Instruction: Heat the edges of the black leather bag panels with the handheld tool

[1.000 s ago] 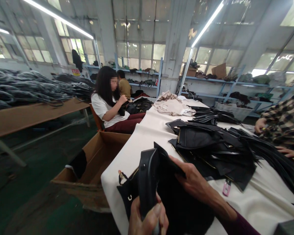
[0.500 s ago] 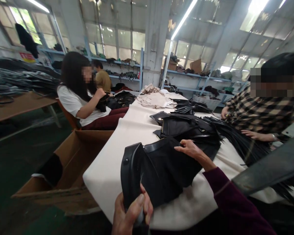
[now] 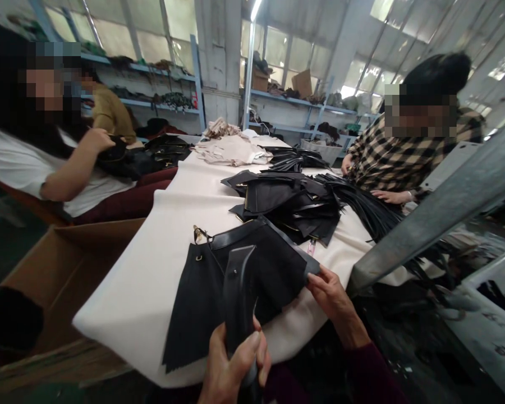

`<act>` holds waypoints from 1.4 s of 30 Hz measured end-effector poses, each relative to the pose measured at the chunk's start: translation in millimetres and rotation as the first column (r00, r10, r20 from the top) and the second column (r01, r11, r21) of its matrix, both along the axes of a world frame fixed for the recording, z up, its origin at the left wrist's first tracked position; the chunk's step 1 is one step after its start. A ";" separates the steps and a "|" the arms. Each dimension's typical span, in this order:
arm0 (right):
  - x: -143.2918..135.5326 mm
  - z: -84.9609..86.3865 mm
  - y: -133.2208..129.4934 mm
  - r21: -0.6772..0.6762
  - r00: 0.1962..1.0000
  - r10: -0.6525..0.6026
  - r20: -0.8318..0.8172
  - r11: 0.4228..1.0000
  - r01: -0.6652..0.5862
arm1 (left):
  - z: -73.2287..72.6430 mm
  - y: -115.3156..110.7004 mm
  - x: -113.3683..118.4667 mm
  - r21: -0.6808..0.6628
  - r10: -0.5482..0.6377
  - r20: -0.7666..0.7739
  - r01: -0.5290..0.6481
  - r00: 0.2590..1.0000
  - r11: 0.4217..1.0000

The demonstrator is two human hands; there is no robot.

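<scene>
My left hand (image 3: 235, 359) is closed around a black leather strap (image 3: 238, 280) with a small metal stud near its upper end. The strap stands up in front of a black fabric piece (image 3: 273, 264), which lies spread over the front of the table. This piece has a leather band along its top edge, a gold-coloured zipper end and a small metal loop at its left. At its right end, my right hand (image 3: 330, 292) pinches the leather-trimmed edge between thumb and fingers. Behind it lies a pile of similar black pieces (image 3: 286, 196) with gold-coloured zippers.
A pale cloth covers the table (image 3: 126, 292). Beige fabric pieces (image 3: 231, 150) and bundled black strips (image 3: 362, 205) lie farther back. A cardboard box (image 3: 67, 269) stands left. A metal beam (image 3: 429, 213) slants across the right. Co-workers sit on both sides.
My right hand has moved from the top of the fabric piece to its right end. The piece is now spread wider and turned. The view has shifted right; my left hand still holds the strap.
</scene>
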State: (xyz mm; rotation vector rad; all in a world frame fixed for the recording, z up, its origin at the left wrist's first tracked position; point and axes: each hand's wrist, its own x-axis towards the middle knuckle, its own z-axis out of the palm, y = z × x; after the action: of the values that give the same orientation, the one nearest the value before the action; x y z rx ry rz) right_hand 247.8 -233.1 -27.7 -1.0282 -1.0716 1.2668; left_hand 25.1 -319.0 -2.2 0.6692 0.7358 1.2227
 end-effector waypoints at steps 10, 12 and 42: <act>-13.8 6.2 -3.9 0.164 0.963 -0.147 0.225 0.980 0.111 | -1.4 4.5 48.4 -0.028 -0.208 -0.092 0.207 0.974 0.978; -14.8 10.9 -7.3 0.153 0.942 -0.156 0.297 0.982 0.115 | -4.2 8.8 55.8 -0.022 -0.230 -0.076 0.229 0.970 0.973; -117.2 -29.5 -53.0 0.413 0.177 -0.404 0.897 0.628 -0.660 | -1.9 -41.9 -56.2 0.035 0.413 -0.076 -0.411 0.908 0.911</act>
State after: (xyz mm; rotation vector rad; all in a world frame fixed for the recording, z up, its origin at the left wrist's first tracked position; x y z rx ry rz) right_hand 130.6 -286.1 -57.2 -0.9504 -2.5591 -0.1852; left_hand -31.1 -360.9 -4.1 0.5973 0.9689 1.5974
